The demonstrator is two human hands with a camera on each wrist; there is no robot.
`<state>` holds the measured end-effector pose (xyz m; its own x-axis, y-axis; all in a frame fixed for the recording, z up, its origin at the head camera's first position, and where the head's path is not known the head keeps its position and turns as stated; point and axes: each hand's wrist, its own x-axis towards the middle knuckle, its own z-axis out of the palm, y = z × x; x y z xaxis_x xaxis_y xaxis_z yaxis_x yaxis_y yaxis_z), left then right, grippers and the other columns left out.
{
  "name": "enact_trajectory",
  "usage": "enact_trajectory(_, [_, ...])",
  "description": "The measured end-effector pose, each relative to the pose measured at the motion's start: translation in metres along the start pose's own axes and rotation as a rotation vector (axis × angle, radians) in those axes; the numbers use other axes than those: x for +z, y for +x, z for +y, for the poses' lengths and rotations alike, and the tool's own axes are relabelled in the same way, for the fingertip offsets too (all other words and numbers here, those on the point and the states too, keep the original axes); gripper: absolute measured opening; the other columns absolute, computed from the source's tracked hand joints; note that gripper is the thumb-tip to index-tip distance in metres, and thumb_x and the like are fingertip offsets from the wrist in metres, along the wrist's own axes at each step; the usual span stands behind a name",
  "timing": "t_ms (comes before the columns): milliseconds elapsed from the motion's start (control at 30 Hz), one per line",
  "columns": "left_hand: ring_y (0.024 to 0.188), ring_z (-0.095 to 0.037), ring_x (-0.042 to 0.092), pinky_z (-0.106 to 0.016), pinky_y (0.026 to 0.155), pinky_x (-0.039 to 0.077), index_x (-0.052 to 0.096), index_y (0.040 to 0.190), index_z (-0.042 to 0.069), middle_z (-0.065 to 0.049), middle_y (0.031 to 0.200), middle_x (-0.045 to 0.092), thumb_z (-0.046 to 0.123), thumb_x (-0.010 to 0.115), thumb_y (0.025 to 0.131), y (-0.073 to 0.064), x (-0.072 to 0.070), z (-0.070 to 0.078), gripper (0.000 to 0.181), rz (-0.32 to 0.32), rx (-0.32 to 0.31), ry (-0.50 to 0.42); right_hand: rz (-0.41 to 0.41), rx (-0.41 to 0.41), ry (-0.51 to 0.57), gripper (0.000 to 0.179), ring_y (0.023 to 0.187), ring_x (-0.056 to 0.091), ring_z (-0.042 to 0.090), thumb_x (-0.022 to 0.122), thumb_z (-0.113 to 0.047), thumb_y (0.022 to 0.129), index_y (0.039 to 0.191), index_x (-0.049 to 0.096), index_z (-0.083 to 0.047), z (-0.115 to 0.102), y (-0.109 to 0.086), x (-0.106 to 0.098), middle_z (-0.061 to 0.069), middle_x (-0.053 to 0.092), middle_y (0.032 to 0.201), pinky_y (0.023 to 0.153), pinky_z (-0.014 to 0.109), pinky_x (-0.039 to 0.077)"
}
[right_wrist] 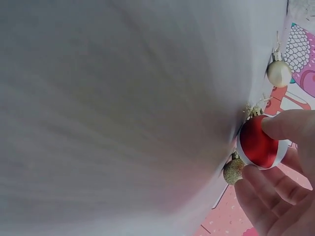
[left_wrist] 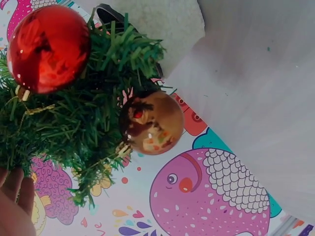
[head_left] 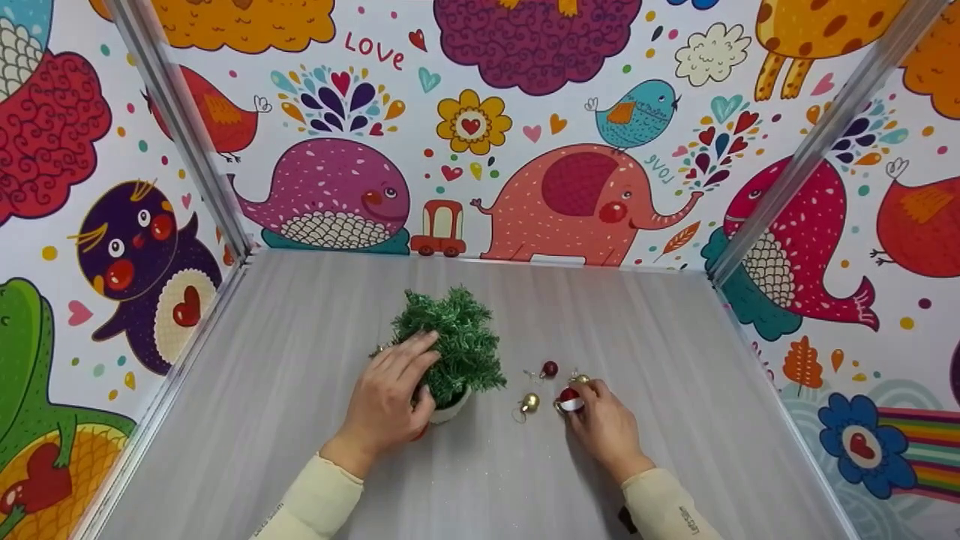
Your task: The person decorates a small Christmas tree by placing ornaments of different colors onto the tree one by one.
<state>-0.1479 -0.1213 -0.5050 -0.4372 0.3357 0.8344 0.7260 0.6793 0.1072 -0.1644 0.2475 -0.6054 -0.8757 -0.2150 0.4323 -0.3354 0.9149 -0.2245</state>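
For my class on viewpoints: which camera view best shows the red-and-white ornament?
The right wrist view: the red-and-white ornament looks large there, held by the right hand. The head view shows it small, partly covered; the left wrist view doesn't show it.

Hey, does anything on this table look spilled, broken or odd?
Slightly: tiny specks dot the tabletop, perhaps shed bits. Otherwise nothing stands out; the artificial Christmas tree and red-and-white bauble in the right hand look undamaged.
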Motion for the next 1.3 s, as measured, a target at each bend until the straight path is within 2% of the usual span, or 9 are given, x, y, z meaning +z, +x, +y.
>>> enact_trajectory(267, [0.122, -0.026, 0.058, -0.045, 0.097, 0.047, 0.068, 0.114, 0.005, -0.008, 0.137, 0.060, 0.010, 0.058, 0.075, 0.001, 0.000, 0.000, 0.041, -0.004, 0.001, 0.011, 0.003, 0.019, 0.066, 0.048, 0.090, 0.066, 0.024, 0.086, -0.015, 0.075, 0.119, 0.069, -0.012, -0.015, 0.006, -0.023, 0.004, 0.063, 0.110, 0.070, 0.045, 0.056])
enact_trajectory(500, [0.121, -0.028, 0.059, -0.045, 0.098, 0.047, 0.068, 0.113, 0.006, -0.009, 0.135, 0.061, 0.011, 0.058, 0.074, 0.003, -0.001, 0.000, 0.040, 0.006, 0.003, 0.016, 0.065, -0.055, 0.189, 0.049, 0.087, 0.066, 0.016, 0.087, -0.014, 0.074, 0.118, 0.067, -0.011, -0.038, 0.013, -0.045, 0.001, 0.060, 0.108, 0.068, 0.034, 0.057])
enact_trajectory(600, [0.120, -0.028, 0.059, -0.044, 0.099, 0.046, 0.068, 0.112, 0.006, -0.010, 0.134, 0.061, 0.011, 0.058, 0.074, 0.004, -0.001, 0.001, 0.039, 0.010, 0.003, 0.013, 0.062, -0.076, 0.253, 0.050, 0.090, 0.066, 0.013, 0.087, -0.011, 0.075, 0.120, 0.066, -0.012, -0.051, 0.015, -0.054, -0.001, 0.059, 0.110, 0.072, 0.030, 0.058])
enact_trajectory(800, [0.122, -0.028, 0.058, -0.045, 0.100, 0.044, 0.069, 0.111, 0.006, -0.010, 0.133, 0.062, 0.010, 0.059, 0.075, 0.006, 0.000, 0.004, 0.037, 0.017, 0.004, 0.005, 0.055, -0.114, 0.333, 0.051, 0.092, 0.066, 0.012, 0.086, -0.012, 0.076, 0.122, 0.064, -0.014, -0.075, 0.018, -0.070, -0.001, 0.057, 0.115, 0.073, 0.030, 0.058])
enact_trajectory(1067, [0.121, -0.029, 0.058, -0.048, 0.098, 0.044, 0.070, 0.104, 0.006, -0.011, 0.130, 0.063, 0.012, 0.061, 0.074, 0.010, 0.001, 0.008, 0.031, 0.046, 0.038, 0.010, 0.074, -0.191, 0.478, 0.053, 0.094, 0.065, 0.010, 0.086, -0.010, 0.077, 0.124, 0.063, -0.012, -0.102, 0.020, -0.078, -0.002, 0.059, 0.118, 0.072, 0.029, 0.058])
enact_trajectory(1300, [0.121, -0.029, 0.059, -0.049, 0.097, 0.043, 0.070, 0.099, 0.008, -0.012, 0.127, 0.064, 0.018, 0.064, 0.073, 0.010, 0.002, 0.013, 0.028, 0.059, 0.078, 0.019, 0.044, -0.221, 0.618, 0.046, 0.095, 0.065, 0.015, 0.080, -0.014, 0.085, 0.127, 0.061, -0.010, -0.124, 0.023, -0.079, 0.002, 0.060, 0.118, 0.072, 0.028, 0.058])
